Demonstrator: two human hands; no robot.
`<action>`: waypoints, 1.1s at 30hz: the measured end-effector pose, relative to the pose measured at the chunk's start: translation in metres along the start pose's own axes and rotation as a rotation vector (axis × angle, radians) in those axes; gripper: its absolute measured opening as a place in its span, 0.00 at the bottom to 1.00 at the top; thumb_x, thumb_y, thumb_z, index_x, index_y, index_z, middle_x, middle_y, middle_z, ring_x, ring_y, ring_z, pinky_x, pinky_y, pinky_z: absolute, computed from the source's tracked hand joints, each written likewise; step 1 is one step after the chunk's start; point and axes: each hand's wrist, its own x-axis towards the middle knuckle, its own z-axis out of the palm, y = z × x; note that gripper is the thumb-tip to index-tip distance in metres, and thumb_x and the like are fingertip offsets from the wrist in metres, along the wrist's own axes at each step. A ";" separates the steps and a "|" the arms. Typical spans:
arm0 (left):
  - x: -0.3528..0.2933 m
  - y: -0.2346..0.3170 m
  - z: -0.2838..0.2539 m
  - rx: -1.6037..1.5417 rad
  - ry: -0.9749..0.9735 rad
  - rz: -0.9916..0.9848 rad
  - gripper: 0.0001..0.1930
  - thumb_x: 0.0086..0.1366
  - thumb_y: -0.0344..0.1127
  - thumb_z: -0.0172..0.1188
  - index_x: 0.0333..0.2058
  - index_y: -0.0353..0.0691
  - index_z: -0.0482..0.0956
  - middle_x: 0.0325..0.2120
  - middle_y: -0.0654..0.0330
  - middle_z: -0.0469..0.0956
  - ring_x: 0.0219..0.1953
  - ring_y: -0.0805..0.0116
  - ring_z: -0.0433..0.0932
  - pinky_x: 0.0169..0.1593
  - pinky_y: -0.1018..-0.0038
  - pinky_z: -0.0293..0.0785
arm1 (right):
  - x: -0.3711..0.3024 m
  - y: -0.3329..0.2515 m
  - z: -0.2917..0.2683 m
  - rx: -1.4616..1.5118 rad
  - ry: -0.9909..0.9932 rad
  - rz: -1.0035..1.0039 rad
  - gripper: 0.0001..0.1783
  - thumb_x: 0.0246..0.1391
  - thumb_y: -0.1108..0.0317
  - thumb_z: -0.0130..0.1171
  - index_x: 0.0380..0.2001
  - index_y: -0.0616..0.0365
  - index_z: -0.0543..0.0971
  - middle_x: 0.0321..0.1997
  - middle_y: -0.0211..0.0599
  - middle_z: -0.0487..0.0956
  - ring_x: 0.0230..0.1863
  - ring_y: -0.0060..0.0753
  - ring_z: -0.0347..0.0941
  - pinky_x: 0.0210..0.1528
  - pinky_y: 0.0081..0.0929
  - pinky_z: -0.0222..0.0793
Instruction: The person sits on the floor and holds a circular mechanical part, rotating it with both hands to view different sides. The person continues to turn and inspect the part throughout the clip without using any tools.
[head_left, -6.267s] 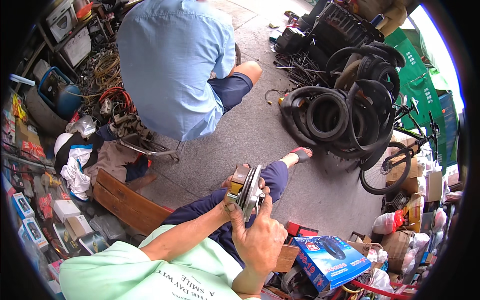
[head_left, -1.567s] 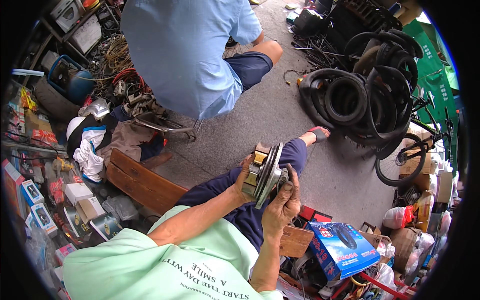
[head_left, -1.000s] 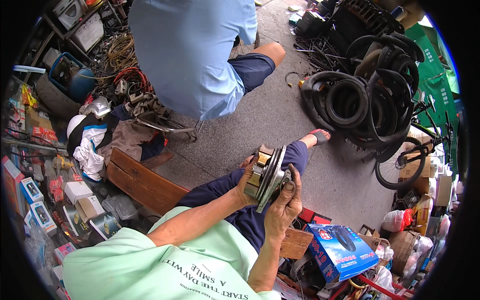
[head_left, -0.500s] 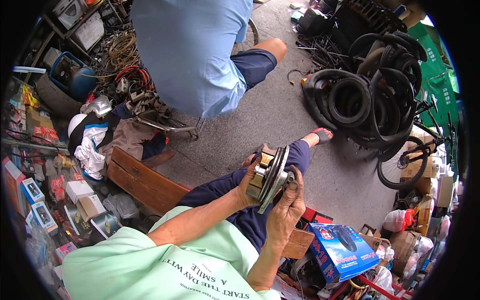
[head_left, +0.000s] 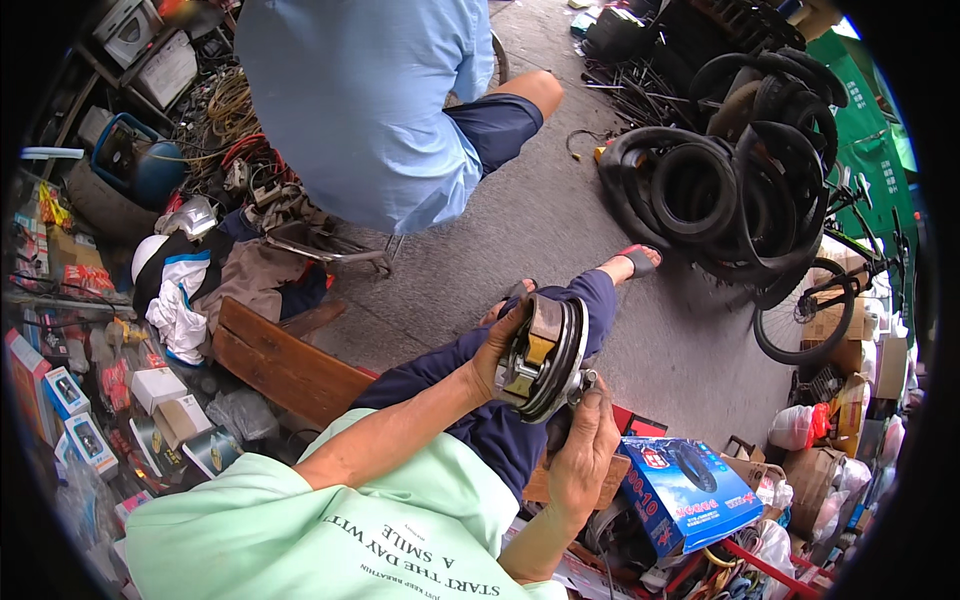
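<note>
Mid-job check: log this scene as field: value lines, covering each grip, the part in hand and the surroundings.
Left grip: closed around the left side of a round metal part
Right grip: at a small peg on the part's right; firmness unclear
Part: tilted, held above the lap
Right side: blue box
Left side: wooden bench
Ahead: co-worker in blue shirt; black tyres to the right

A wooden bench (head_left: 280,362) stands on grey paving (head_left: 440,262).

Upper right: daylight is glaring white.
Pavement (head_left: 480,255): soft light is spreading.
Tyres (head_left: 742,200): looking dark.
My right hand (head_left: 585,450): showing clearly.
Edges: bending.
</note>
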 end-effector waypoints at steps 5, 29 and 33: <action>-0.004 -0.004 0.010 0.101 0.021 -0.044 0.27 0.62 0.49 0.63 0.57 0.48 0.69 0.48 0.58 0.78 0.51 0.62 0.78 0.56 0.58 0.76 | -0.015 -0.015 -0.022 0.128 -0.073 0.235 0.35 0.68 0.43 0.39 0.57 0.68 0.69 0.19 0.26 0.72 0.17 0.11 0.60 0.18 0.11 0.52; -0.017 -0.012 -0.009 0.201 0.155 -0.239 0.19 0.64 0.47 0.62 0.46 0.40 0.78 0.41 0.57 0.82 0.42 0.66 0.82 0.49 0.64 0.80 | -0.044 0.010 -0.038 0.279 -0.032 0.367 0.30 0.59 0.57 0.62 0.55 0.67 0.66 0.23 0.22 0.72 0.19 0.10 0.61 0.18 0.11 0.53; -0.014 -0.014 0.001 0.036 0.037 -0.258 0.21 0.65 0.48 0.60 0.49 0.40 0.77 0.45 0.57 0.81 0.47 0.64 0.80 0.53 0.62 0.77 | -0.048 0.024 -0.023 0.215 0.016 0.210 0.32 0.59 0.61 0.63 0.59 0.70 0.65 0.46 0.35 0.77 0.45 0.21 0.71 0.48 0.17 0.66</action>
